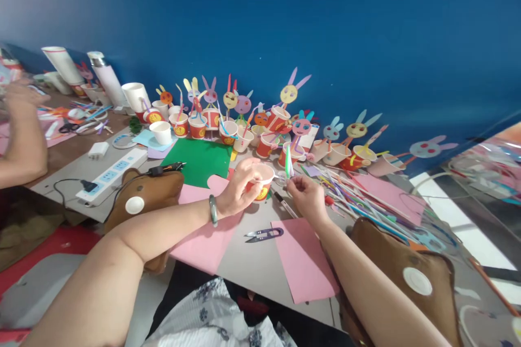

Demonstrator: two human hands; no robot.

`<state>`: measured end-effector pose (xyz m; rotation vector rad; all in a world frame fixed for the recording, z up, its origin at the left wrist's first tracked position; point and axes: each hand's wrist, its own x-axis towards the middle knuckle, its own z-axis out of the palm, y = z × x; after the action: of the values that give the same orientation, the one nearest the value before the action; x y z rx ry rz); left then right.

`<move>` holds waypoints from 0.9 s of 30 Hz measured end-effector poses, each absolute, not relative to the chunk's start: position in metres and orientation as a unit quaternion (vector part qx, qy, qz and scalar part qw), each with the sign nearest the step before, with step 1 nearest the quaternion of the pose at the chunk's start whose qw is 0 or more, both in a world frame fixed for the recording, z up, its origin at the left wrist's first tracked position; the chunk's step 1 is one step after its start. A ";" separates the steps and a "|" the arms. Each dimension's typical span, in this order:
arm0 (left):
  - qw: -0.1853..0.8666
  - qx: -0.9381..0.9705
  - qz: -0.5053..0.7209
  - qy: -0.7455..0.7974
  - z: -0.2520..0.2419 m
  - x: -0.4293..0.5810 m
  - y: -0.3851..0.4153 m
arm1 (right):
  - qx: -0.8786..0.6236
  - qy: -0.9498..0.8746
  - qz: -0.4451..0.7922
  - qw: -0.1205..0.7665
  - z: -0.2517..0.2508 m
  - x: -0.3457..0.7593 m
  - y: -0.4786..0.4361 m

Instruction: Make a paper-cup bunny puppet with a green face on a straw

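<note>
My left hand [241, 188] is wrapped round the left side of a red and white paper cup [264, 191] standing near the table's middle. To its right, my right hand [306, 197] is closed in a pinch at the lower end of green and white strips [288, 161]; exactly what sits between the fingertips is too small to tell. A dark marker [285, 205] lies between the hands. Nearer the front edge are black thread snips [264, 235], beside a pink sheet [305, 260].
Paper cups with rabbit faces [288, 94] line the blue wall. Pipe cleaners [358, 200] are heaped at right. Brown cushions [144, 200] flank the workspace. A power strip [112, 175] and green sheet [199, 161] lie left. Another person's arm [26, 124] is at far left.
</note>
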<state>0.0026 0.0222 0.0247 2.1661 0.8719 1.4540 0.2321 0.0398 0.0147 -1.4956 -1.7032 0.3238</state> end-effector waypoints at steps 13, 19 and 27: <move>0.295 0.821 0.412 0.265 0.012 0.015 0.013 | -0.489 -0.558 0.309 0.596 0.048 0.213 0.018; 0.319 0.830 0.391 0.238 0.005 0.016 0.019 | -0.461 -0.570 0.332 0.594 0.052 0.207 0.009; 0.387 0.786 0.408 0.256 -0.006 0.017 0.024 | -0.413 -0.575 0.400 0.582 0.052 0.210 0.011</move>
<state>0.0173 0.0242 -0.0065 2.0013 0.6519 1.0382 0.2097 0.0112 0.0522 -0.9647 -1.3427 0.9344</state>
